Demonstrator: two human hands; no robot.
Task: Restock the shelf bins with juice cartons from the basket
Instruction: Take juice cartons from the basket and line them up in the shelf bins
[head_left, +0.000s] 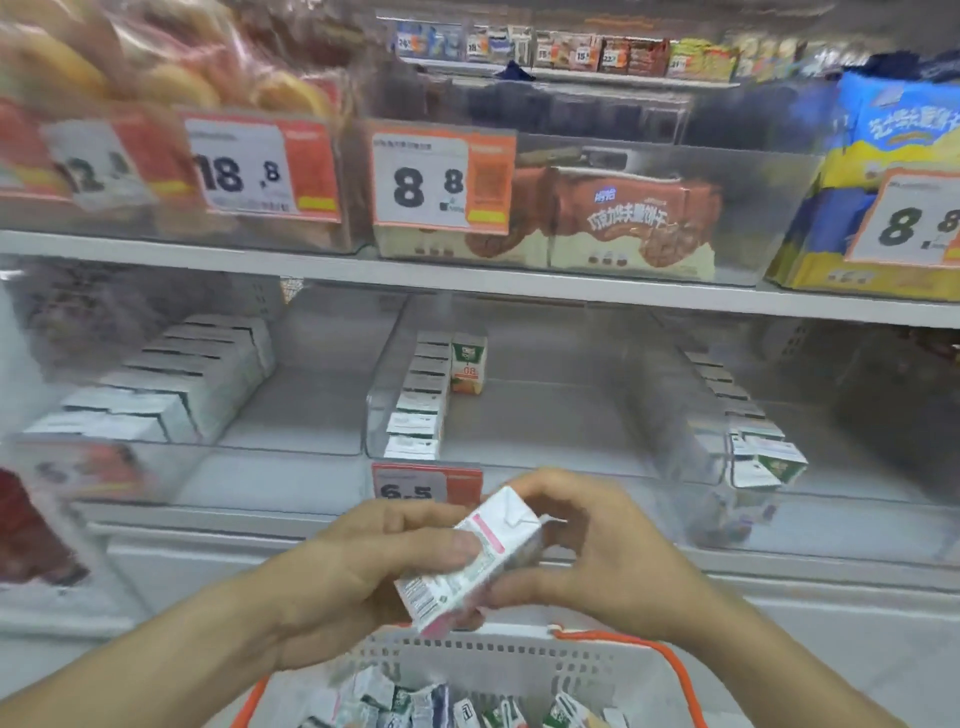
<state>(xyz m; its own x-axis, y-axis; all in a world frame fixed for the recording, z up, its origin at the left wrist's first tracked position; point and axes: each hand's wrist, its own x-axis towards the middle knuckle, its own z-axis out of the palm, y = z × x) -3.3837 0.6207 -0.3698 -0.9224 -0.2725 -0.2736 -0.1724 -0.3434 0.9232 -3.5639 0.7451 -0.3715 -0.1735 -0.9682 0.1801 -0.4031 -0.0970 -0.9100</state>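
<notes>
Both my hands hold one white and pink juice carton (470, 561) above the basket (519, 660), in front of the lower shelf. My left hand (363, 566) grips its near end with the thumb on top. My right hand (597, 551) curls round its far end. The white basket with orange handles holds several more cartons (457, 709). On the lower shelf, the clear middle bin (519, 415) has a row of cartons (421, 400) along its left wall and one upright orange carton (468, 362) behind.
A left bin holds a row of white cartons (171, 384). A right bin (748, 421) holds a row of green and white cartons. A 6.5 price tag (426, 483) hangs on the middle bin's front. The upper shelf (467, 278) carries biscuit packs and price tags.
</notes>
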